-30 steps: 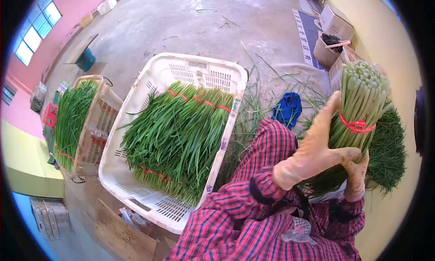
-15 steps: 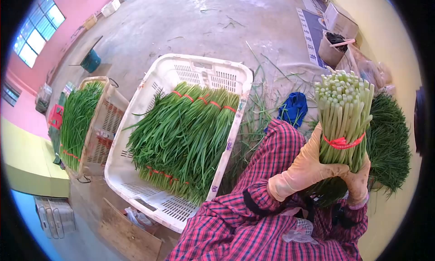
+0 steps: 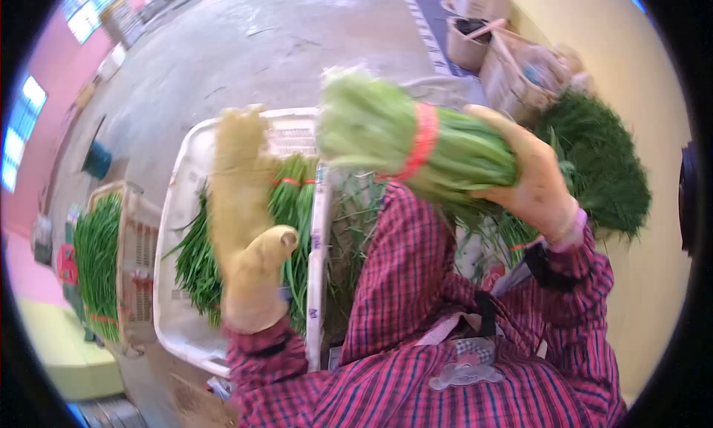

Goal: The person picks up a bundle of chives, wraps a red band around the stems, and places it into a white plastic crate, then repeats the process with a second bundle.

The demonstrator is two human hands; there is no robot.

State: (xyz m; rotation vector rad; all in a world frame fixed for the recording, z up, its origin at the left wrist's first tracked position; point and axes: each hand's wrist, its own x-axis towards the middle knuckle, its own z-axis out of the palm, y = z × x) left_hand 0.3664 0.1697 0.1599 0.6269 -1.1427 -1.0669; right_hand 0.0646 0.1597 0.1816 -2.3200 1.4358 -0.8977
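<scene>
My right hand, in a pale glove, grips a thick bundle of garlic chives by its leafy part. The bundle is tilted nearly level, with its blurred cut stem ends to the left and a red band around it. My left hand, gloved too, is off the bundle, with fingers stretched out and smeared by motion. It is above the white plastic crate and hides part of the banded chive bundles lying inside.
A second crate holding chives stands at the left. Loose dark green leaves are heaped by the yellow wall at the right. Behind them are a bucket and a basket with plastic bags. Scattered leaves lie beside the white crate.
My left hand has let go of the chive bundle and moved left over the crate. My right hand has tipped the upright bundle to the left. The view has shifted.
</scene>
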